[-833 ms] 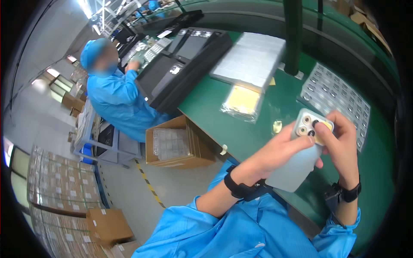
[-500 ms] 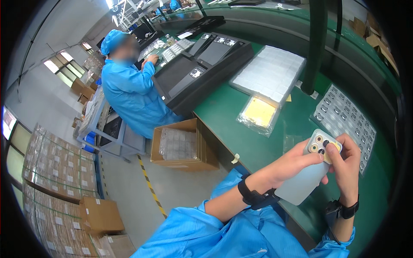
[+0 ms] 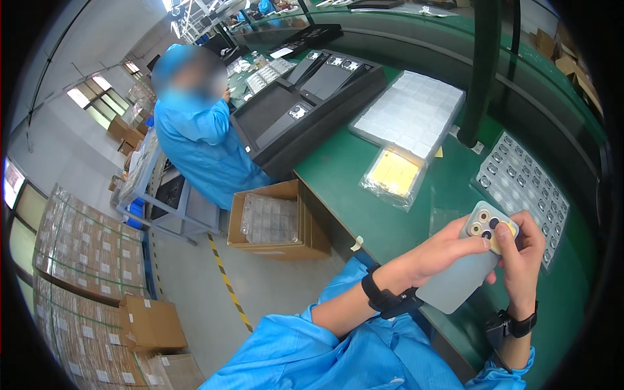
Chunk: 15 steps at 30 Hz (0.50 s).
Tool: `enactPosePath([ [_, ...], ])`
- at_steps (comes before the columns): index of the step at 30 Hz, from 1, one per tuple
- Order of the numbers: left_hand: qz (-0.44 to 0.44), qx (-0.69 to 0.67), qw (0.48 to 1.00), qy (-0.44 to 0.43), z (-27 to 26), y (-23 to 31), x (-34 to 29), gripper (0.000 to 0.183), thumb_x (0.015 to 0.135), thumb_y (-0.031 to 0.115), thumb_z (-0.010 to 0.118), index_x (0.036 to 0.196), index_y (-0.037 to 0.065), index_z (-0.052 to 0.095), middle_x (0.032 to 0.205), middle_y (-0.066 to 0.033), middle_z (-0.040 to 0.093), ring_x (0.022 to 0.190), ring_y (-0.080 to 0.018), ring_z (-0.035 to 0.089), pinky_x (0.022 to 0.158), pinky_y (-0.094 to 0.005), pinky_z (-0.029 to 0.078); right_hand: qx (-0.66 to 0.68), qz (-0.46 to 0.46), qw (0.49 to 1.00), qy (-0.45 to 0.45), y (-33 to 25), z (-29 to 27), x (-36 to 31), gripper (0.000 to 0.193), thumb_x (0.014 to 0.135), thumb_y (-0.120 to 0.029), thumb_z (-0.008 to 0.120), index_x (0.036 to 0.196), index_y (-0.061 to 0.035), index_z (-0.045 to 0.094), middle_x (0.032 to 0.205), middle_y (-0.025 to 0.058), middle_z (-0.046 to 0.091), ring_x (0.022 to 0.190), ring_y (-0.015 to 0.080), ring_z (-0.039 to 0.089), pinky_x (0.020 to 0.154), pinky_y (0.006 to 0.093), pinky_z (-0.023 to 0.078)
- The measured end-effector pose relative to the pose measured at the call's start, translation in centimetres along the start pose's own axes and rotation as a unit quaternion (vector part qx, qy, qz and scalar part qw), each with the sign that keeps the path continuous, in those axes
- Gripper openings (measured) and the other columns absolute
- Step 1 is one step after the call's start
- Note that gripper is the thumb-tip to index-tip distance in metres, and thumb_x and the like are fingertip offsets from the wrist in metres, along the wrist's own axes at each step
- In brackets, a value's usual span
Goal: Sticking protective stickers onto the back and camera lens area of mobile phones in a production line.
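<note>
I had the left hand (image 3: 443, 252) gripping a pale-blue, rounded, phone-shaped slab (image 3: 457, 283) between both hands; the right hand (image 3: 524, 255), just beside, pinched its upper end, thumb at round lens rings (image 3: 476, 229). This seemed fine thumb work, the next move calling for steady holding.

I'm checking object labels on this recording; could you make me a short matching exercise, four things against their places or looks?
1. pale slab
2. yellow sheets
3. clear trays
4. floor tape

A. inside a cardboard box
B. striped yellow and black
C. held by left hand and right hand
D. inside a clear bag

Pairs: 1-C, 2-D, 3-A, 4-B
</note>
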<state>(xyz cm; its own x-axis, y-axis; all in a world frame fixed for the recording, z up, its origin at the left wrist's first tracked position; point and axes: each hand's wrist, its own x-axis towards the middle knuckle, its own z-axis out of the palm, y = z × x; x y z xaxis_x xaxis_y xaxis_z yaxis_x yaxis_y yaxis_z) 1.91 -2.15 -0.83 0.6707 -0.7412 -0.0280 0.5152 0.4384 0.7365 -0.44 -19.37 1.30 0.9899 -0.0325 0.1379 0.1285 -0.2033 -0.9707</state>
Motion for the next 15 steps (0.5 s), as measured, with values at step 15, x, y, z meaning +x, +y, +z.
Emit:
enactPosePath([
  [15, 0.031, 0.073, 0.996, -0.036, -0.5, 0.6, -0.7, 0.040, 0.095, 0.019, 0.058, 0.131, 0.004, 0.046, 0.106, -0.0118, 0.065, 0.086, -0.0207, 0.069, 0.078, -0.0321, 0.054, -0.016, -0.030, 0.999, -0.008, -0.9, 0.4, -0.6, 0.025, 0.096, -0.023, 0.061, 0.085, -0.0018, 0.056, 0.071, -0.0006, 0.054, 0.055, 0.0036, 0.048, 0.048, 0.0195, 0.037],
])
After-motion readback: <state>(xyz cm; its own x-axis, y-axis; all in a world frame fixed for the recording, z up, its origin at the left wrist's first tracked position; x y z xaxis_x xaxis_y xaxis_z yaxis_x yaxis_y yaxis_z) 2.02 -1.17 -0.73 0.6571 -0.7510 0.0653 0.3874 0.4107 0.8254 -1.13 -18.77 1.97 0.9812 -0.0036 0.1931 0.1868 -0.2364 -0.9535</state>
